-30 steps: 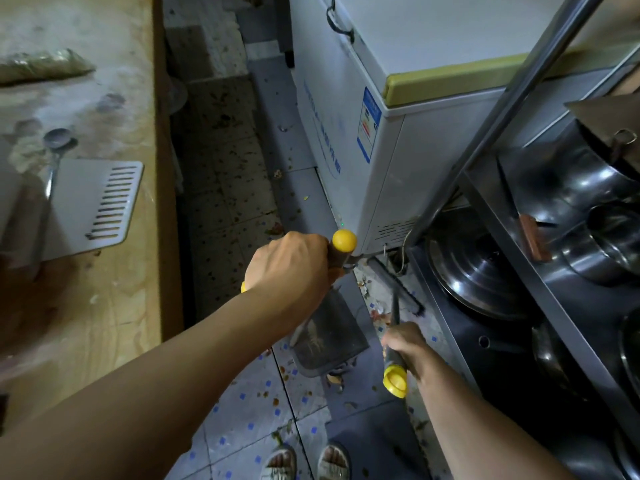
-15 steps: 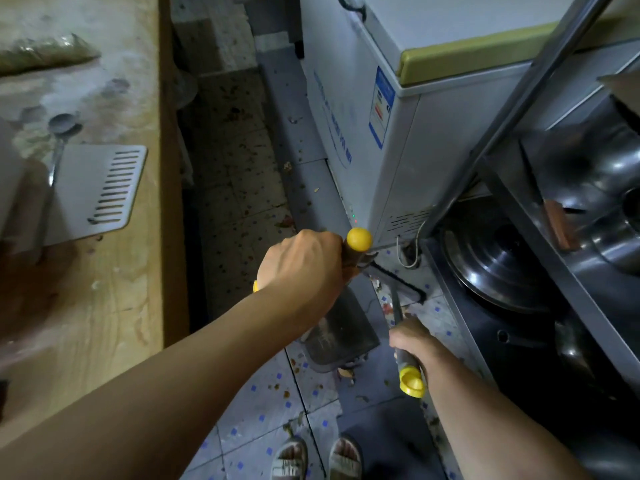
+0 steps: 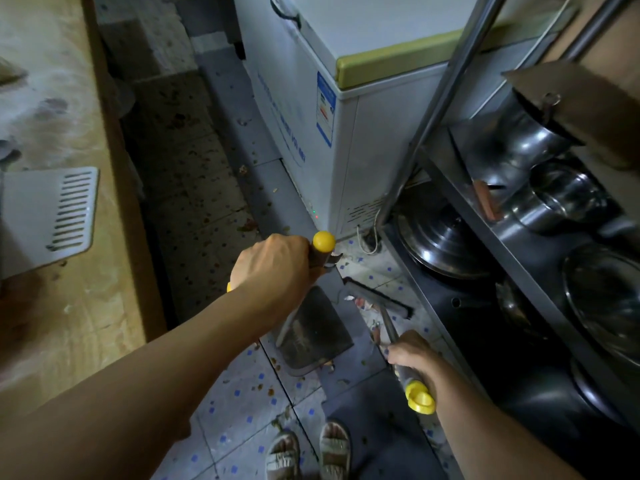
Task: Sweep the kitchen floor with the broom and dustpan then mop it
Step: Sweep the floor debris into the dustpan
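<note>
While both tools look light and stiff, each hangs on a long thin shaft, so I judge the best hold to be high up near the yellow end caps, where a small wrist turn steers the far end. The left hand (image 3: 273, 271) is wrapped round the upright handle of the dustpan (image 3: 313, 336), just below its round yellow knob; the dark pan sits low on the tiled floor (image 3: 242, 389), below and slightly right of that hand. The right hand (image 3: 410, 355) grips the broom (image 3: 379, 299) shaft just above its yellow ring cap. Its narrow dark brush head lies on the floor ahead of this hand, just beside the pan's right edge, with scraps of litter between them. Crumbs dot the tiles beside the white freezer (image 3: 346, 133), so sweeping seems unfinished. A bench (image 3: 52, 306) runs along the left.
</note>
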### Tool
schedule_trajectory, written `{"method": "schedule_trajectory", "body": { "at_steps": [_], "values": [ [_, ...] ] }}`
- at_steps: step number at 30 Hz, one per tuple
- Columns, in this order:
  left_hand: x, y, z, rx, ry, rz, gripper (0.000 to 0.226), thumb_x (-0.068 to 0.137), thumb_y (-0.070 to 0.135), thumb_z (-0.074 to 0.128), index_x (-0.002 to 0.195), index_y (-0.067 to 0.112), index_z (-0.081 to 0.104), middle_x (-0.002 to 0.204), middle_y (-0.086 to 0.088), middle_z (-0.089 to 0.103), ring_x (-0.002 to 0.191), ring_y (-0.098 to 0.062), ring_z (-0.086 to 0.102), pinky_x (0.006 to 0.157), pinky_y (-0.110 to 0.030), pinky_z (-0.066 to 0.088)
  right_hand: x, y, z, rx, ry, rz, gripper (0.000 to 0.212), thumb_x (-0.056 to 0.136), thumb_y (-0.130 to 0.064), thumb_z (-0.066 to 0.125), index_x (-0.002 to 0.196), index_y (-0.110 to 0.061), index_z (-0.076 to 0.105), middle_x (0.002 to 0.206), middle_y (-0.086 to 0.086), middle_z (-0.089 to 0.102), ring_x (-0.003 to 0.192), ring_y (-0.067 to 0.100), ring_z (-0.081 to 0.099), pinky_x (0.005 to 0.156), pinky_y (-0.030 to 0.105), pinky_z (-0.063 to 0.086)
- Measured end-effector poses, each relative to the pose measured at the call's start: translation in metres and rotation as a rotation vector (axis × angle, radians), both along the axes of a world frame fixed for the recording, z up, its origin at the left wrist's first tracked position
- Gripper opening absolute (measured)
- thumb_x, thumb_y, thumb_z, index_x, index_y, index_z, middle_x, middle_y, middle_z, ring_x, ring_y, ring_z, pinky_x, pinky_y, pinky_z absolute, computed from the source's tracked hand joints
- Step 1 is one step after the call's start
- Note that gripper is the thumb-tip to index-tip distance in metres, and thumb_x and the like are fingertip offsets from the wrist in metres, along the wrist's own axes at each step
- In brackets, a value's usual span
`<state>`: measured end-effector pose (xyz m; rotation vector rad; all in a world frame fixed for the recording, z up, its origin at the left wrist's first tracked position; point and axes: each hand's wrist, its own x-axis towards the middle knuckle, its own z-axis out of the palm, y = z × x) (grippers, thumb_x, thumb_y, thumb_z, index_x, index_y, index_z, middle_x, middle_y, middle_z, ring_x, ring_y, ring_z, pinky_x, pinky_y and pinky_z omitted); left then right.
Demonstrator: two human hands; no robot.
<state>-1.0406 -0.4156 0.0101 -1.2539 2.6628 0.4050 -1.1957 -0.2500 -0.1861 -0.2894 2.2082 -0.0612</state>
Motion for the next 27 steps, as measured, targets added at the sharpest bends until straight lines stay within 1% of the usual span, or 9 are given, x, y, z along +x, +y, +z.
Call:
{"method": "schedule_trajectory", "body": {
  "at_steps": [2,5,7,9,12,16,19,23,27],
  "values": [
    [0.000,-0.001,0.001,0.001,-0.002,-0.015,0.031,0.091,0.052,0.050,0.094,0.021,0.057,0.097,-0.007,0.063,0.088,-0.030,0.060,0.066,-0.029,0.039,0.000,0.001,0.006,-0.043,0.005,-0.018,0.026,0.087,-0.017,0.061,0.107,-0.001,0.060,0.108,0.012,0.064,0.109,0.025,0.063,0.067,0.019,0.039],
    [0.000,-0.002,0.004,0.012,0.004,-0.022,0.027,0.092,0.049,0.050,0.086,0.023,0.051,0.093,-0.006,0.061,0.081,-0.029,0.056,0.066,-0.029,0.037,0.001,-0.006,0.012,-0.081,0.004,-0.056,0.034,0.084,-0.011,0.062,0.115,0.004,0.061,0.114,0.016,0.066,0.107,0.027,0.063,0.066,0.021,0.042],
    [-0.001,-0.003,0.004,0.010,0.006,-0.026,0.025,0.092,0.047,0.050,0.084,0.024,0.047,0.093,-0.006,0.061,0.083,-0.030,0.057,0.065,-0.030,0.037,-0.001,-0.019,0.014,-0.110,-0.003,-0.075,0.036,0.084,-0.008,0.061,0.117,0.005,0.059,0.114,0.018,0.066,0.105,0.028,0.065,0.060,0.022,0.046],
    [-0.004,-0.005,0.003,0.009,0.005,-0.021,0.025,0.092,0.048,0.050,0.084,0.025,0.047,0.090,-0.006,0.060,0.085,-0.030,0.059,0.065,-0.030,0.037,-0.006,-0.039,0.013,-0.137,0.003,-0.064,0.035,0.084,-0.007,0.060,0.118,0.003,0.058,0.116,0.018,0.065,0.105,0.028,0.064,0.056,0.021,0.043],
    [-0.010,-0.007,0.002,0.018,-0.009,-0.001,0.028,0.091,0.051,0.050,0.083,0.025,0.044,0.082,-0.003,0.052,0.084,-0.029,0.058,0.065,-0.029,0.037,-0.017,-0.067,0.004,-0.169,0.013,-0.060,0.038,0.087,-0.009,0.058,0.123,0.003,0.055,0.122,0.018,0.061,0.111,0.030,0.060,0.067,0.023,0.042],
    [-0.016,-0.006,-0.001,0.004,-0.013,0.027,0.033,0.089,0.054,0.050,0.081,0.023,0.041,0.089,-0.005,0.057,0.089,-0.031,0.059,0.066,-0.030,0.037,-0.026,-0.089,-0.011,-0.168,0.015,-0.035,0.045,0.093,-0.020,0.058,0.131,0.002,0.049,0.134,0.017,0.055,0.121,0.031,0.054,0.087,0.029,0.046],
    [-0.019,-0.001,-0.003,0.003,-0.022,0.035,0.032,0.089,0.055,0.049,0.083,0.024,0.041,0.080,-0.001,0.046,0.078,-0.027,0.051,0.065,-0.030,0.036,-0.030,-0.085,-0.017,-0.126,0.043,0.046,0.043,0.094,-0.018,0.054,0.132,0.001,0.048,0.136,0.016,0.053,0.124,0.030,0.052,0.093,0.029,0.045],
    [-0.022,0.008,-0.004,0.004,-0.021,0.050,0.031,0.091,0.052,0.050,0.082,0.023,0.042,0.077,0.000,0.044,0.075,-0.026,0.047,0.065,-0.030,0.036,-0.029,-0.057,-0.016,-0.036,0.026,0.113,0.041,0.090,-0.013,0.057,0.128,0.001,0.052,0.125,0.014,0.060,0.114,0.027,0.059,0.079,0.025,0.047],
    [-0.025,0.019,0.001,0.005,-0.013,0.041,0.031,0.090,0.053,0.050,0.081,0.024,0.042,0.077,0.000,0.045,0.073,-0.024,0.047,0.065,-0.029,0.037,-0.024,-0.023,-0.008,-0.016,-0.002,0.094,0.037,0.092,-0.023,0.056,0.122,-0.001,0.056,0.120,0.013,0.063,0.108,0.025,0.062,0.067,0.022,0.042]
  ]
}}
